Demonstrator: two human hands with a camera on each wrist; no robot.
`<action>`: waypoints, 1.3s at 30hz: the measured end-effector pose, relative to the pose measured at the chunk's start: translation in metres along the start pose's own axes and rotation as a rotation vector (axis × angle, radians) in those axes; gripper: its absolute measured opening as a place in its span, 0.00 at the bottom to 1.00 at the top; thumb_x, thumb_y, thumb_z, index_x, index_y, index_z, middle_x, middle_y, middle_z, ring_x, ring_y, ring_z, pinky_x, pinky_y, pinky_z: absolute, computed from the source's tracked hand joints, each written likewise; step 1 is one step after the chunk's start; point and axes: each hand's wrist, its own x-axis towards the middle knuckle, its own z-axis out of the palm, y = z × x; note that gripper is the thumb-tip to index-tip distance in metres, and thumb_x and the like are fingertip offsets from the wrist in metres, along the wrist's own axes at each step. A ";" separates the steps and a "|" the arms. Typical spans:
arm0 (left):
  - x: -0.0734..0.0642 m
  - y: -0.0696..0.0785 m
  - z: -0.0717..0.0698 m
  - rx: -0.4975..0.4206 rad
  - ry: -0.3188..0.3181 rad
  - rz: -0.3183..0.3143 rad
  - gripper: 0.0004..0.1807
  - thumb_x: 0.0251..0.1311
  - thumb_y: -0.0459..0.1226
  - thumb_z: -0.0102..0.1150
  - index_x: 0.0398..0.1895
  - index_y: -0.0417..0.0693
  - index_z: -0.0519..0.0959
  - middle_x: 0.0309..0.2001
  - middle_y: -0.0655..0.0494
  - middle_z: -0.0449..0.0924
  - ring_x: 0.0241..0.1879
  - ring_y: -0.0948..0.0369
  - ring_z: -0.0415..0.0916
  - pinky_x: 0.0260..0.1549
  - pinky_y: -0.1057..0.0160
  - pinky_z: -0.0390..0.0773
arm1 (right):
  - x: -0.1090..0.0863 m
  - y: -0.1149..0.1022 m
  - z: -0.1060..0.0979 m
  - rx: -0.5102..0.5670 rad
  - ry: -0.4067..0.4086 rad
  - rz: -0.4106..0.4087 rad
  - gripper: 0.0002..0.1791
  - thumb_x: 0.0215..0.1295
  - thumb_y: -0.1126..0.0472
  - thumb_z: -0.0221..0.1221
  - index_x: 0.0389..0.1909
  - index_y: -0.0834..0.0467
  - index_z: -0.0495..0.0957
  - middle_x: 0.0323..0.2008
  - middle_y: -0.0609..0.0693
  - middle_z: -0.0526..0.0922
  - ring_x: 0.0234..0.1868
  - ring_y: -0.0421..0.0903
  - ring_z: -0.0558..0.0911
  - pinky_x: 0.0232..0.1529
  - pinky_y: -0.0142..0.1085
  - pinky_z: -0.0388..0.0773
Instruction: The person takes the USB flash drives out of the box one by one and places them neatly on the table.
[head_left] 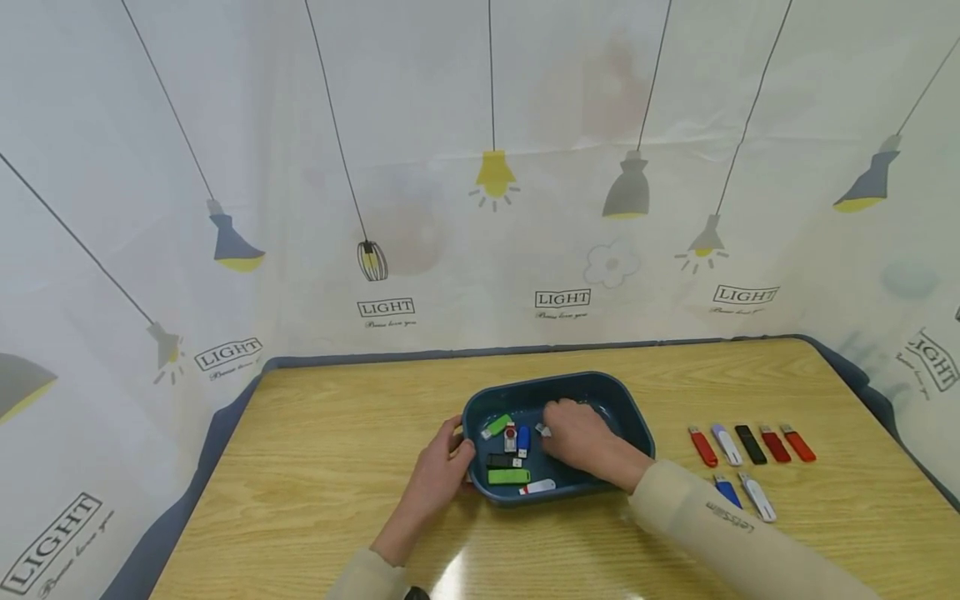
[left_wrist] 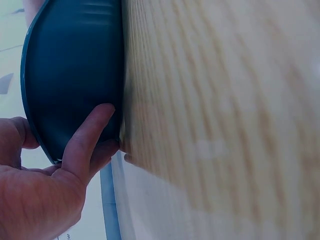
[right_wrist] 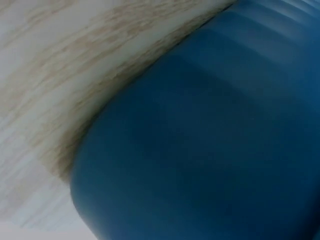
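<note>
Head view: left hand [head_left: 438,467] is grasping the left end of a dark teal bin [head_left: 592,387], which is sitting midway between the side edges of the wooden table [head_left: 337,467], toward its far edge. Left wrist view is backing this up: hand is clasping the bin end, one finger lying along the outer wall. Right hand [head_left: 581,437] is reaching down inside the bin, right of the drives there, fingers bent downward. A small silver drive [head_left: 543,430] is poking out by its fingertips; hand is covering most of it, so cannot tell if it is being pinched or only touched. Right wrist view is showing just bin wall and table.

Six drives are lying in the bin's left half: light green drive [head_left: 497,426] farthest back, red-and-silver drive [head_left: 510,438] and blue drive [head_left: 523,438] side by side, then black drive [head_left: 501,461], green drive [head_left: 508,477] and white-and-red drive [head_left: 538,486] nearest the front wall. Seven more drives [head_left: 752,444] are lying right of the bin, toward the table's right edge: five lining up in a back row, two in a front row. Lamp-print cloth [head_left: 465,275] is hanging behind the far edge.
</note>
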 end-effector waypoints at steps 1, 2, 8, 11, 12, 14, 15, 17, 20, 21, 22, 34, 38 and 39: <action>0.000 0.000 0.000 0.000 -0.001 0.001 0.29 0.77 0.38 0.46 0.77 0.37 0.61 0.70 0.29 0.69 0.56 0.43 0.80 0.35 0.54 0.90 | 0.000 0.001 0.000 0.010 0.002 0.000 0.08 0.64 0.64 0.69 0.35 0.65 0.82 0.28 0.52 0.78 0.29 0.47 0.72 0.29 0.41 0.76; 0.000 0.000 0.000 0.000 -0.002 0.002 0.29 0.77 0.38 0.46 0.77 0.37 0.61 0.70 0.29 0.68 0.56 0.43 0.80 0.35 0.54 0.90 | -0.001 0.001 -0.001 0.018 0.006 0.000 0.08 0.64 0.64 0.69 0.35 0.64 0.82 0.28 0.52 0.78 0.29 0.47 0.73 0.29 0.40 0.76; 0.000 -0.001 0.000 -0.004 -0.002 -0.001 0.29 0.77 0.38 0.46 0.77 0.37 0.60 0.71 0.29 0.68 0.56 0.44 0.81 0.35 0.54 0.90 | -0.005 0.003 -0.008 0.067 0.027 -0.003 0.06 0.64 0.65 0.68 0.37 0.64 0.82 0.31 0.52 0.80 0.30 0.46 0.74 0.30 0.40 0.78; 0.000 -0.001 0.000 -0.007 -0.002 -0.006 0.29 0.77 0.39 0.47 0.77 0.37 0.60 0.71 0.29 0.67 0.55 0.44 0.81 0.35 0.54 0.90 | -0.007 0.003 -0.011 0.084 0.040 -0.007 0.07 0.65 0.65 0.68 0.39 0.64 0.83 0.33 0.52 0.82 0.32 0.45 0.75 0.31 0.40 0.79; -0.001 -0.001 0.000 -0.009 -0.002 -0.007 0.29 0.77 0.39 0.47 0.77 0.37 0.60 0.71 0.30 0.67 0.56 0.44 0.81 0.35 0.54 0.90 | -0.008 0.003 -0.012 0.088 0.045 -0.007 0.07 0.65 0.64 0.68 0.40 0.63 0.83 0.34 0.52 0.82 0.32 0.45 0.75 0.32 0.40 0.80; -0.001 -0.001 0.001 -0.011 -0.002 -0.009 0.30 0.77 0.39 0.47 0.77 0.38 0.60 0.71 0.30 0.67 0.56 0.44 0.80 0.36 0.54 0.90 | -0.011 0.003 -0.015 0.095 0.052 -0.001 0.08 0.66 0.63 0.68 0.42 0.63 0.83 0.36 0.52 0.83 0.33 0.44 0.75 0.34 0.40 0.80; -0.001 -0.001 0.001 -0.012 -0.001 -0.009 0.30 0.77 0.39 0.47 0.77 0.38 0.60 0.71 0.30 0.67 0.56 0.44 0.80 0.36 0.54 0.90 | -0.012 0.003 -0.017 0.099 0.057 0.000 0.09 0.66 0.63 0.68 0.43 0.63 0.83 0.36 0.52 0.83 0.33 0.44 0.76 0.34 0.39 0.81; -0.001 -0.001 0.001 -0.015 0.000 -0.009 0.30 0.77 0.39 0.47 0.78 0.38 0.60 0.71 0.30 0.67 0.56 0.45 0.81 0.36 0.54 0.90 | -0.016 0.003 -0.020 0.115 0.068 0.005 0.09 0.67 0.63 0.67 0.44 0.62 0.83 0.37 0.51 0.83 0.34 0.44 0.76 0.35 0.39 0.81; -0.001 -0.002 0.001 -0.020 0.002 -0.007 0.30 0.77 0.39 0.48 0.78 0.37 0.60 0.71 0.30 0.68 0.56 0.45 0.81 0.36 0.54 0.90 | -0.023 0.004 -0.025 0.149 0.086 0.003 0.08 0.67 0.63 0.66 0.44 0.61 0.83 0.37 0.50 0.82 0.34 0.43 0.76 0.34 0.39 0.80; -0.001 -0.002 0.001 -0.022 0.003 -0.006 0.30 0.77 0.39 0.48 0.78 0.37 0.60 0.71 0.30 0.68 0.55 0.45 0.81 0.36 0.54 0.90 | -0.025 0.005 -0.026 0.158 0.094 0.000 0.08 0.68 0.63 0.66 0.44 0.61 0.82 0.37 0.50 0.82 0.34 0.43 0.76 0.34 0.39 0.80; -0.001 -0.002 0.001 -0.022 0.004 -0.005 0.30 0.77 0.39 0.48 0.78 0.37 0.60 0.71 0.30 0.68 0.55 0.45 0.81 0.36 0.54 0.90 | -0.027 0.006 -0.028 0.168 0.101 -0.002 0.08 0.68 0.63 0.66 0.45 0.61 0.82 0.37 0.50 0.82 0.35 0.43 0.77 0.34 0.39 0.80; 0.001 -0.003 0.001 -0.007 0.007 -0.005 0.30 0.77 0.38 0.47 0.77 0.36 0.60 0.70 0.30 0.68 0.55 0.45 0.81 0.35 0.56 0.90 | -0.045 0.021 -0.042 0.194 0.192 -0.020 0.06 0.67 0.63 0.66 0.42 0.60 0.83 0.35 0.49 0.81 0.35 0.43 0.79 0.35 0.40 0.82; 0.000 -0.002 0.001 -0.010 0.007 -0.001 0.30 0.77 0.38 0.47 0.77 0.36 0.60 0.71 0.30 0.68 0.55 0.45 0.81 0.35 0.56 0.90 | -0.052 0.026 -0.048 0.221 0.191 -0.026 0.07 0.68 0.63 0.66 0.43 0.61 0.82 0.36 0.49 0.81 0.35 0.43 0.79 0.35 0.39 0.82; 0.000 -0.002 0.001 -0.013 0.005 -0.001 0.30 0.77 0.38 0.47 0.78 0.36 0.60 0.71 0.30 0.68 0.55 0.45 0.81 0.35 0.55 0.90 | -0.054 0.028 -0.050 0.230 0.189 -0.023 0.07 0.68 0.63 0.65 0.43 0.61 0.82 0.36 0.49 0.81 0.35 0.43 0.79 0.35 0.39 0.82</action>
